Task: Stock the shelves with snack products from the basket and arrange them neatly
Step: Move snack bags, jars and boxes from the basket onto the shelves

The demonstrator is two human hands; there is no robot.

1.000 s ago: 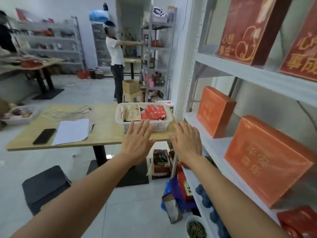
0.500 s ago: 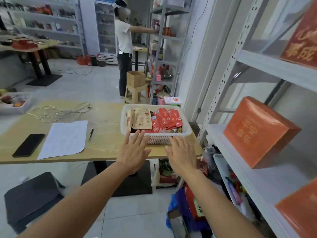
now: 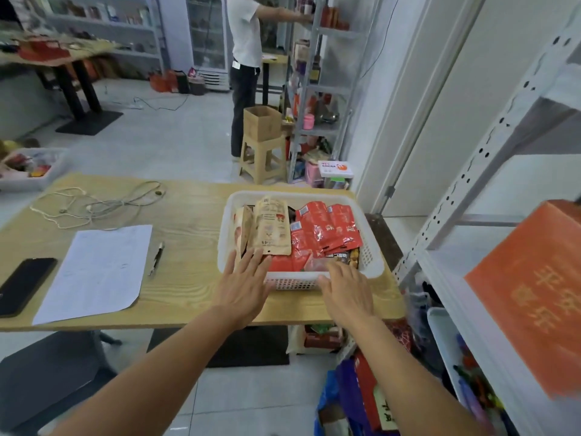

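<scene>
Since half a second ago, both our hands have moved forward to the white basket [image 3: 373, 264]. Our left hand [image 3: 242, 292] now lies over its near left corner, fingers [image 3: 248, 266] straight and spread, the tips at the lower edge of the tan pouches [image 3: 272, 226]. Our right hand [image 3: 347, 292] is at the near rim, its fingers a little bent. Neither hand holds anything, and we cannot tell whether either touches the basket.

The basket sits at the right end of the worktop [image 3: 188, 221], near the shelf [image 3: 446, 250] that holds an orange box [image 3: 534, 297]. Its long axis runs left to right, roughly along the worktop's near edge. Inside, the tan pouches lean at the left with their long axes running near to far. The red packets [image 3: 328, 231] are fanned at the right, their tops pointing away from us.
</scene>
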